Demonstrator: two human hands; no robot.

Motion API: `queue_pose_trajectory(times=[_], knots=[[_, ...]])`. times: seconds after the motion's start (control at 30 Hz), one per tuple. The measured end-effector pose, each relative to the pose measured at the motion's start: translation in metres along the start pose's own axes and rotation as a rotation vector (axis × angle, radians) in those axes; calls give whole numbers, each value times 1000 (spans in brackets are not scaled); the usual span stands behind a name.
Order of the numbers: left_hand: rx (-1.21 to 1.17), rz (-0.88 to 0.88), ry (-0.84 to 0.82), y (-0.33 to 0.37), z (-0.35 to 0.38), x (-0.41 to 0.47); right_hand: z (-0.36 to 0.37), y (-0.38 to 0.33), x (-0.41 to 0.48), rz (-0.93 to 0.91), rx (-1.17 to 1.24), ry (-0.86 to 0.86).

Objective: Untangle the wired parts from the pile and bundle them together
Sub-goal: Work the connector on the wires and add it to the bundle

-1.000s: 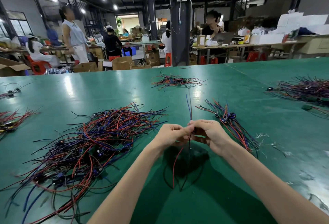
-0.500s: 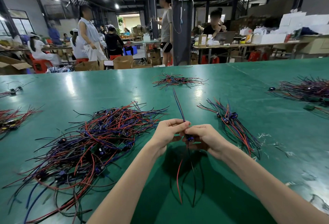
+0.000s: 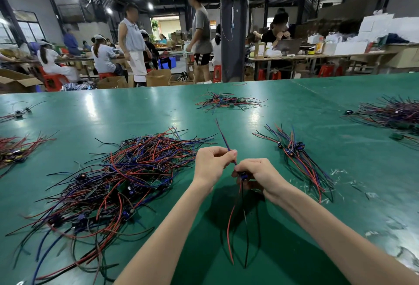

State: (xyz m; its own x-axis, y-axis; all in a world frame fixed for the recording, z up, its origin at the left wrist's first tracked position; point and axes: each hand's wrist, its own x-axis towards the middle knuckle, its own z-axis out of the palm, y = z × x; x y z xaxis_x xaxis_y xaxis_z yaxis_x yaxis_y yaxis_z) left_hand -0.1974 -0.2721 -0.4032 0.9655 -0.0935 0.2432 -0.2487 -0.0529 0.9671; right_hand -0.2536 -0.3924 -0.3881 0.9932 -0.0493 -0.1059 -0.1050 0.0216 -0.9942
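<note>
A big tangled pile of red, blue and black wired parts (image 3: 108, 185) lies on the green table (image 3: 340, 194) to the left of my hands. My left hand (image 3: 210, 163) pinches the upper blue and red wires of one wired part (image 3: 235, 214), which stick up and away from me. My right hand (image 3: 258, 173) grips the same part at its small blue component, and its red and black wires hang down toward me. A sorted bundle of wired parts (image 3: 297, 157) lies to the right of my right hand.
Smaller wire heaps lie at the far centre (image 3: 229, 102), far right (image 3: 392, 112) and left edge (image 3: 13, 151). White scraps (image 3: 340, 172) litter the table at the right. Beyond the table's far edge people sit and stand among cardboard boxes, a dark pillar and worktables.
The upper wires have tilted leftward. My left hand has slid up along them and apart from my right hand, which dropped slightly with the component.
</note>
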Motion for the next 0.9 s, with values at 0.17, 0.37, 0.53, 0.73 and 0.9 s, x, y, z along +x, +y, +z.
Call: queue_pose_trajectory(times=[0.17, 0.37, 0.53, 0.73, 0.9], knots=[[-7, -11, 134, -5, -20, 11, 7, 2, -3, -14, -75, -48], [16, -41, 310, -11, -43, 22, 13, 4, -8, -29, -118, -114], [70, -36, 397, -13, -54, 29, 15, 3, -10, -18, -129, -155], [-47, -79, 403, -12, -50, 30, 13, 4, -10, 13, -71, -172], [-373, -224, 289, -4, -27, 19, 9, 1, -7, -6, -23, -77]])
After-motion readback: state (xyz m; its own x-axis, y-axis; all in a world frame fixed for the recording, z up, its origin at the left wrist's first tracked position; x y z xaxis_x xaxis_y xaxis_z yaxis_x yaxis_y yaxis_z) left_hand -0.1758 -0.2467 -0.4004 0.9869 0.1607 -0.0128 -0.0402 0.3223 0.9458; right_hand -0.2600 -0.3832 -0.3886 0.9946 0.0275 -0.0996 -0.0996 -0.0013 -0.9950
